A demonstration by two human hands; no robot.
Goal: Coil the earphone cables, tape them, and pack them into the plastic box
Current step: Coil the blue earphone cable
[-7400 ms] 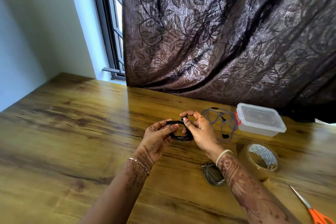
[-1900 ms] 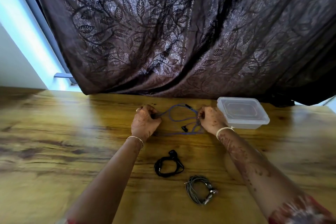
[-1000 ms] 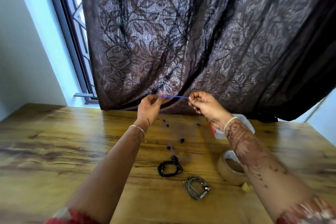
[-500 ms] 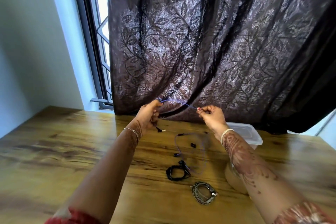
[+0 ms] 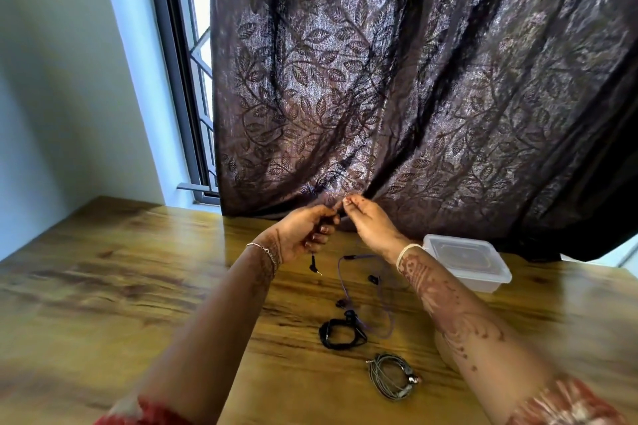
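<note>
Both hands are raised over the far part of the wooden table (image 5: pixel 103 286), fingertips almost meeting. My left hand (image 5: pixel 305 228) grips the purple earphone cable (image 5: pixel 345 283) near its black plug, which dangles below the palm. My right hand (image 5: pixel 366 222) pinches the same cable close beside it. The rest of the purple cable hangs down and trails on the table with its black earbuds. A coiled black earphone (image 5: pixel 340 333) lies below it, and a coiled grey earphone (image 5: pixel 392 378) lies nearer me. The clear plastic box (image 5: pixel 466 264) stands lidded at the right.
A dark leaf-patterned curtain (image 5: pixel 414 97) hangs right behind my hands, down to the table's far edge. A window frame (image 5: pixel 176 79) and a pale wall are at the left. My right forearm hides most of the tape roll (image 5: pixel 443 350).
My hands have come together from a spread position, shortening the stretch of purple cable between them. The view has tilted up and the plug now dangles under my left hand.
</note>
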